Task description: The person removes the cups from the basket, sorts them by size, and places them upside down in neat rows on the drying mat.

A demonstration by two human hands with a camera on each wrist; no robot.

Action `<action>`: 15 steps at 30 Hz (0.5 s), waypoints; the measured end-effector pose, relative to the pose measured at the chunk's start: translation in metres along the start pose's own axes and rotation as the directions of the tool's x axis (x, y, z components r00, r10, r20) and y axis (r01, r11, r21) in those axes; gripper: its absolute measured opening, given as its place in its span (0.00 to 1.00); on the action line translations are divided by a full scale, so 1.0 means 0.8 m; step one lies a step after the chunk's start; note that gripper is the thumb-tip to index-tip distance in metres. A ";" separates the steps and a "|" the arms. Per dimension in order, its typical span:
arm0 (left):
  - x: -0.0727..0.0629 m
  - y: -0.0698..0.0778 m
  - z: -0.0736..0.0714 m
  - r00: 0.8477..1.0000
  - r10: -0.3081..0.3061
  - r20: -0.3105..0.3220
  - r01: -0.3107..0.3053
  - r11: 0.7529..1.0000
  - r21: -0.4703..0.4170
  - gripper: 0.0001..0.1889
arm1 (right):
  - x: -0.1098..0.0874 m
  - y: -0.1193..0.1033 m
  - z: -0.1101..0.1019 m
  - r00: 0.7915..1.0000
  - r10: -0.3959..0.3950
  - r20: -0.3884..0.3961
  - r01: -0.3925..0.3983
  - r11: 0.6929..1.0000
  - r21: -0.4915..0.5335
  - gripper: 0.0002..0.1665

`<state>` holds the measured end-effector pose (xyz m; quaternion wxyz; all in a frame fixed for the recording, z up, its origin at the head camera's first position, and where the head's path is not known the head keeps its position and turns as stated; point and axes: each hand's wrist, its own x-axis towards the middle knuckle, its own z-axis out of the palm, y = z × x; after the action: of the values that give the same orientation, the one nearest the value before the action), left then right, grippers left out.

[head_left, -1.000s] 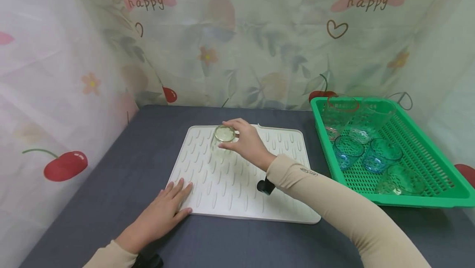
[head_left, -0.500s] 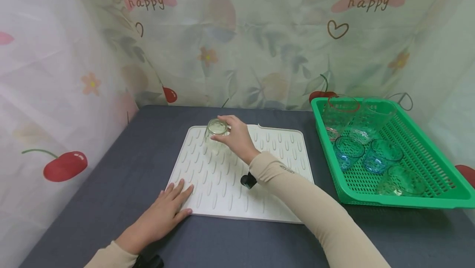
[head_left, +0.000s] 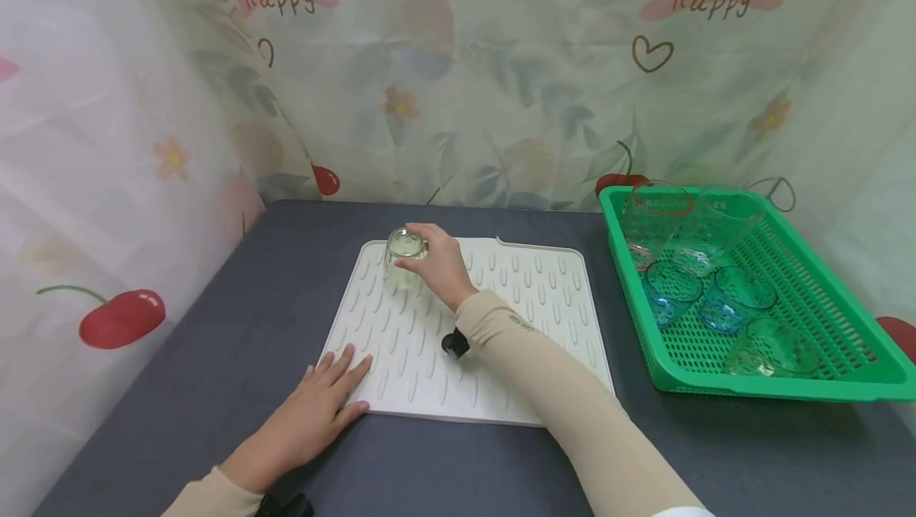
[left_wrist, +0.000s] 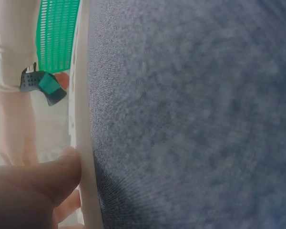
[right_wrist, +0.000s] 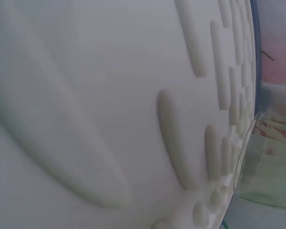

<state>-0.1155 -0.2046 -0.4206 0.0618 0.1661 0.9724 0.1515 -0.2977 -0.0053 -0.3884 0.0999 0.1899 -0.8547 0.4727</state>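
Observation:
My right hand pinches a clear, faintly greenish drinking glass between thumb and fingers, its base turned up. The glass is over the back left corner of a white ridged drying mat. In the right wrist view the rim of the glass faces the mat's ridges, close to the surface. My left hand lies with fingers spread on the mat's front left corner. The left wrist view has the left thumb along the mat's edge.
A green perforated basket stands at the right, holding several glasses: a tall red-rimmed one, a tall clear one, two blue ones and a low clear one. Dark grey cloth covers the table. A patterned curtain hangs behind.
My right hand has carried the upturned glass left and slightly back, to the mat's far left corner. The left hand has stayed in place.

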 end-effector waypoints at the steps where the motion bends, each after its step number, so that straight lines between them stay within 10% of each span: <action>1: 0.000 0.000 0.000 1.000 0.000 0.000 0.000 1.000 0.000 0.32 | 0.000 0.000 0.001 1.000 0.004 -0.001 -0.004 1.000 -0.001 0.37; 15: 0.000 0.000 0.000 1.000 -0.010 0.004 0.010 1.000 0.003 0.32 | 0.008 0.011 0.009 0.998 0.045 0.047 -0.045 0.999 0.003 0.37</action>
<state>-0.1151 -0.2045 -0.4206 0.0641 0.1616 0.9734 0.1494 -0.3068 -0.0089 -0.3968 0.0689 0.1820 -0.8598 0.4721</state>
